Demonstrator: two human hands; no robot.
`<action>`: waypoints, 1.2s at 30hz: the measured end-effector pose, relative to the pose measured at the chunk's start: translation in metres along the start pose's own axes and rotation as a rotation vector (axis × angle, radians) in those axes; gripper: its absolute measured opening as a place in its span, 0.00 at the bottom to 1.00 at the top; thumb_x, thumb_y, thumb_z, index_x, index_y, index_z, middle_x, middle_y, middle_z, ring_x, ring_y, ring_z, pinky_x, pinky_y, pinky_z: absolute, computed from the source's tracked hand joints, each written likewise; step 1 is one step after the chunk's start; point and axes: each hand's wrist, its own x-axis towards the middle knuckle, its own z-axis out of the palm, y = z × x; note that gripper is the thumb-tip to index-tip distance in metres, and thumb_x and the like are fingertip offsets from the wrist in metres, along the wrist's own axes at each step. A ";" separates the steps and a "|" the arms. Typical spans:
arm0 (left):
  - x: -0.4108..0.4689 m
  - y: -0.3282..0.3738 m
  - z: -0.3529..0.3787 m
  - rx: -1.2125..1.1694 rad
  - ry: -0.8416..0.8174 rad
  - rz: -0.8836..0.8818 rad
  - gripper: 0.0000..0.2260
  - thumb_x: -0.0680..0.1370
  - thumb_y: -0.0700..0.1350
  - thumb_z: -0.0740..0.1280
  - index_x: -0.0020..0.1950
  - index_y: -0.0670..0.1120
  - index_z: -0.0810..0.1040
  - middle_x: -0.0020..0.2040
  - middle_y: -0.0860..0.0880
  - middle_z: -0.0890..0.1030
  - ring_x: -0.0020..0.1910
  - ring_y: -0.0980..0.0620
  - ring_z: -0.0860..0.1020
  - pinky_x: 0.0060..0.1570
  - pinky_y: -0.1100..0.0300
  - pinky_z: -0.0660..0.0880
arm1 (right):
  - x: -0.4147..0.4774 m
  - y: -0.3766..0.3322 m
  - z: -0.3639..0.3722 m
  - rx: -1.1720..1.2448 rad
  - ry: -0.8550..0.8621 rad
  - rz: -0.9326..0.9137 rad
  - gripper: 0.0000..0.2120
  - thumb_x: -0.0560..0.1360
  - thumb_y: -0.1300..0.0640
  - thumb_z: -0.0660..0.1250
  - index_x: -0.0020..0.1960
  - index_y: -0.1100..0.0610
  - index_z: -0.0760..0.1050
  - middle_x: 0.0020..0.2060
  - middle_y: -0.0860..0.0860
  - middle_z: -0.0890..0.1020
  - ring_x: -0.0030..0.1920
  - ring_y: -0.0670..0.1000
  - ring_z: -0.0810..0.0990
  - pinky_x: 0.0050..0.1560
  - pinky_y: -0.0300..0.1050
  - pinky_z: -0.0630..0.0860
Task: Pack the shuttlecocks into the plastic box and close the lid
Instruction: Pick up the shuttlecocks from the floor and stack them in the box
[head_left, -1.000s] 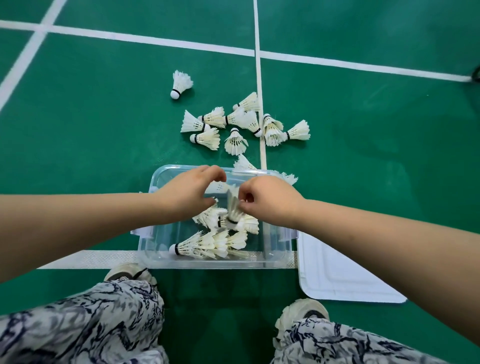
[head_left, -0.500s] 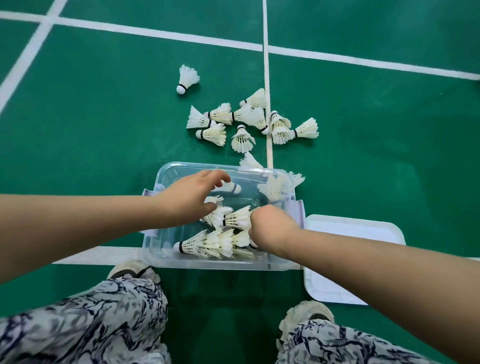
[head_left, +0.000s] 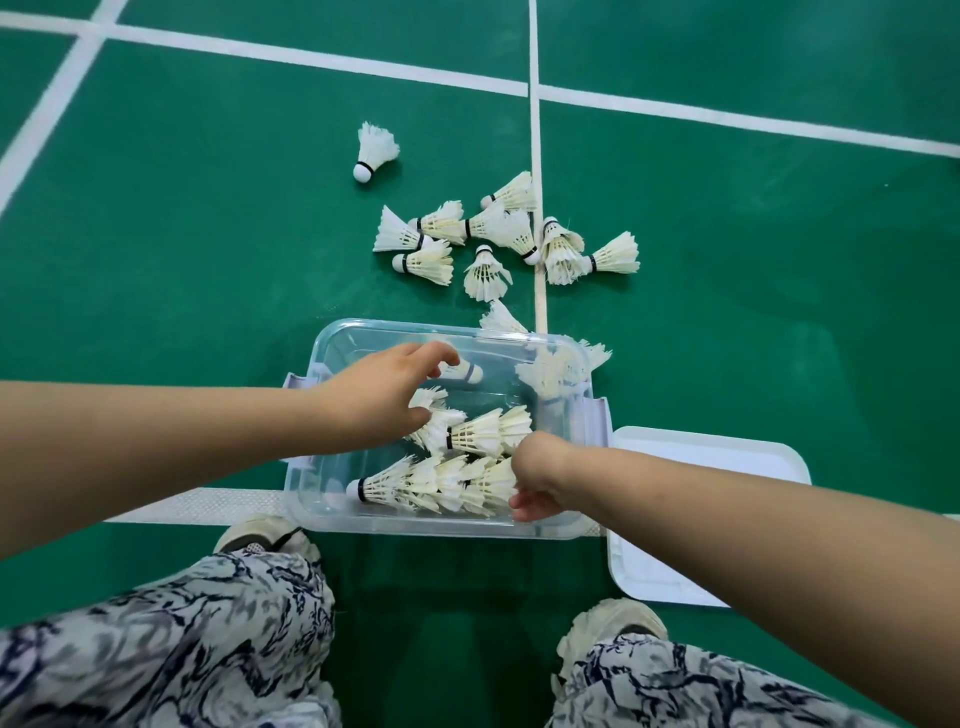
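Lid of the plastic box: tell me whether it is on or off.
Off. The lid lies flat on the green floor beside the plastic box, whose open top shows shuttlecocks inside.

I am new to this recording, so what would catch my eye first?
A heap of white shuttlecocks lies on the green floor beyond a clear plastic box. The left hand and the right hand reach into it, among more shuttlecocks. The white lid lies beside the box, on its right.
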 end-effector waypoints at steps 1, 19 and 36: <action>0.002 -0.001 0.001 0.012 -0.029 -0.009 0.22 0.75 0.40 0.64 0.67 0.49 0.63 0.63 0.47 0.73 0.61 0.50 0.73 0.60 0.59 0.68 | -0.004 0.002 0.003 0.013 -0.009 0.005 0.08 0.79 0.68 0.46 0.53 0.64 0.63 0.28 0.58 0.70 0.16 0.51 0.70 0.11 0.34 0.66; 0.031 -0.036 0.052 0.454 -0.634 -0.067 0.29 0.74 0.32 0.51 0.75 0.48 0.54 0.74 0.42 0.62 0.71 0.42 0.64 0.69 0.52 0.65 | -0.012 -0.022 -0.007 -0.817 0.174 -0.426 0.17 0.76 0.68 0.52 0.60 0.65 0.75 0.61 0.59 0.77 0.60 0.59 0.75 0.61 0.48 0.74; 0.042 -0.029 0.062 0.611 -0.451 0.075 0.25 0.75 0.38 0.54 0.73 0.49 0.57 0.68 0.43 0.64 0.64 0.42 0.66 0.61 0.48 0.69 | 0.014 -0.011 -0.008 0.318 0.062 -0.382 0.20 0.77 0.69 0.52 0.69 0.67 0.64 0.66 0.65 0.71 0.65 0.63 0.71 0.67 0.56 0.69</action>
